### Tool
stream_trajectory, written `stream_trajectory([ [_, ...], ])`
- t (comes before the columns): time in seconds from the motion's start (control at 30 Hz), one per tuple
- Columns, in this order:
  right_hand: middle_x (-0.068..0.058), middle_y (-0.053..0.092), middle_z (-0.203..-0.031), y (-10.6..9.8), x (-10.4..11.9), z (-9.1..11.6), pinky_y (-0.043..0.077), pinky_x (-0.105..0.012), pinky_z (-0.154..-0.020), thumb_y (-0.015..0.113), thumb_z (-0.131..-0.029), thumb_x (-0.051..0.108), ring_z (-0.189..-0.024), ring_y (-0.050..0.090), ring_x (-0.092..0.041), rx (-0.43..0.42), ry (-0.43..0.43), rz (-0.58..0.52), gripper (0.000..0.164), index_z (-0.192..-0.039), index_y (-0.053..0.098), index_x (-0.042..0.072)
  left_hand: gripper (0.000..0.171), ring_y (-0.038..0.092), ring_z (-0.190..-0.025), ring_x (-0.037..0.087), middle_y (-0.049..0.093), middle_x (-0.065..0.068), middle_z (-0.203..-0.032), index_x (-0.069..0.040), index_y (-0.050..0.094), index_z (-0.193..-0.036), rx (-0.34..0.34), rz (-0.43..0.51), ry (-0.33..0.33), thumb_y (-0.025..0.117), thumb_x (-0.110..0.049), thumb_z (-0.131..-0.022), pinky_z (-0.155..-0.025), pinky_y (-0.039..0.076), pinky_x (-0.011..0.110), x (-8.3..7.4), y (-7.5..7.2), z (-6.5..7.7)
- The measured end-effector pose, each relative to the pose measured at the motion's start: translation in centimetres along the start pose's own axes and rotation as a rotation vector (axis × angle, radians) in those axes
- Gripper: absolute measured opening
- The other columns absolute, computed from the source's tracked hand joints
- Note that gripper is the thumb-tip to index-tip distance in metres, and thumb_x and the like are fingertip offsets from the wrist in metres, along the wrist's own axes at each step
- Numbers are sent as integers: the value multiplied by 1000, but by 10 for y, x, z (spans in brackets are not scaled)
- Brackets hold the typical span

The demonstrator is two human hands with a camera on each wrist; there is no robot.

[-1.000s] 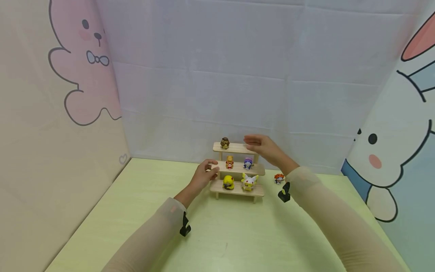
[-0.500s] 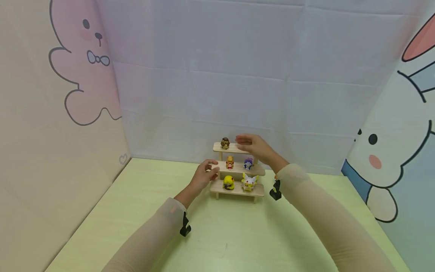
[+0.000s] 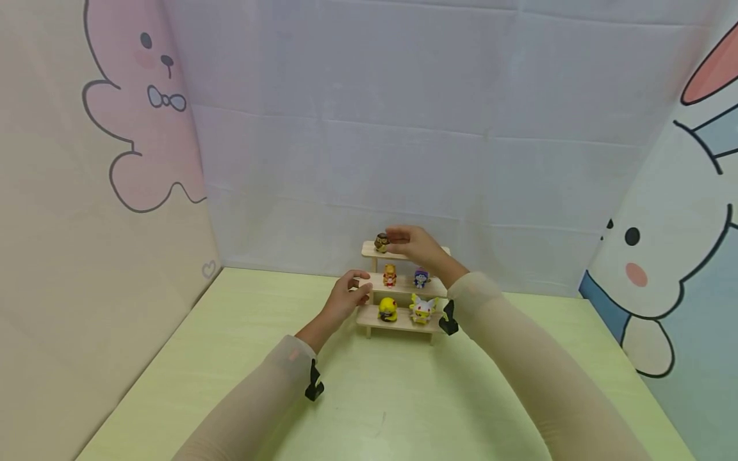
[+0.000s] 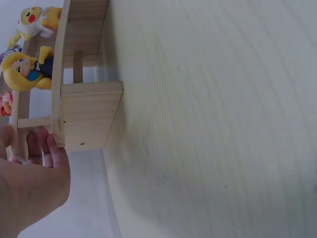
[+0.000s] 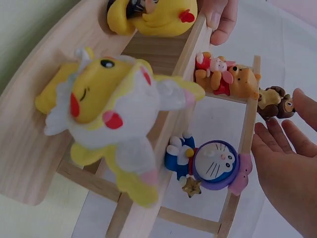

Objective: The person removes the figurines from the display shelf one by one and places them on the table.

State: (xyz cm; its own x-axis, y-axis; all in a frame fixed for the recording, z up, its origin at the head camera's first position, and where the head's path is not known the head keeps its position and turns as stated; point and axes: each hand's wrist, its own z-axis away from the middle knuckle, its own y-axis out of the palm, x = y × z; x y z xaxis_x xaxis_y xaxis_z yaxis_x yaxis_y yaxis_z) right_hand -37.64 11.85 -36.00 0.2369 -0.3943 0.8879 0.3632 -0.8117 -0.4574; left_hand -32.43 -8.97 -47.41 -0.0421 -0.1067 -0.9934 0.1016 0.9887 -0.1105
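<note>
A three-tier wooden display shelf (image 3: 398,326) stands by the back wall. My left hand (image 3: 346,296) grips the left end of its middle tier; in the left wrist view the fingers (image 4: 55,148) wrap around the wood. My right hand (image 3: 421,246) reaches over the top tier, thumb and fingers fairly straight on either side of a brown monkey-like figurine (image 5: 272,102). The fingertips come close to it without curling round it. Below, the middle tier bears a Winnie the Pooh figurine (image 3: 389,275) and a Doraemon figurine (image 3: 421,278).
On the bottom tier sit a yellow-haired figurine (image 3: 387,310) and a Pikachu figurine (image 3: 423,308) in a white costume. The pale yellow-green tabletop (image 3: 369,397) stretches in front. A white cloth wall (image 3: 346,160) rises behind, with printed cartoon side panels.
My right hand has moved left along the top tier to the brown figurine. Its sleeve now hides the orange-haired figurine on the table at right. My left hand has stayed put.
</note>
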Motion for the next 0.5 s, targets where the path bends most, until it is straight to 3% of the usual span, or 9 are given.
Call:
stream_trajectory([
  [0.17, -16, 54, -150, 9, 2, -7, 41, -51, -115, 68, -102, 17, -140, 50, -33, -32, 5, 18, 54, -151, 50, 3, 25, 67, -93, 35, 58, 7, -96, -7, 61, -126, 5, -3, -2, 66, -16, -103, -79, 59, 36, 0, 0, 0],
  [0.5, -14, 59, -144, 21, 2, -11, 45, -51, -111, 70, -101, 21, -134, 54, -32, -102, 22, 16, 49, -146, 56, 5, 25, 66, -86, 24, 58, 7, -96, -6, 61, -126, 7, -8, 5, 66, -15, -103, -76, 58, 32, -1, -1, 1],
])
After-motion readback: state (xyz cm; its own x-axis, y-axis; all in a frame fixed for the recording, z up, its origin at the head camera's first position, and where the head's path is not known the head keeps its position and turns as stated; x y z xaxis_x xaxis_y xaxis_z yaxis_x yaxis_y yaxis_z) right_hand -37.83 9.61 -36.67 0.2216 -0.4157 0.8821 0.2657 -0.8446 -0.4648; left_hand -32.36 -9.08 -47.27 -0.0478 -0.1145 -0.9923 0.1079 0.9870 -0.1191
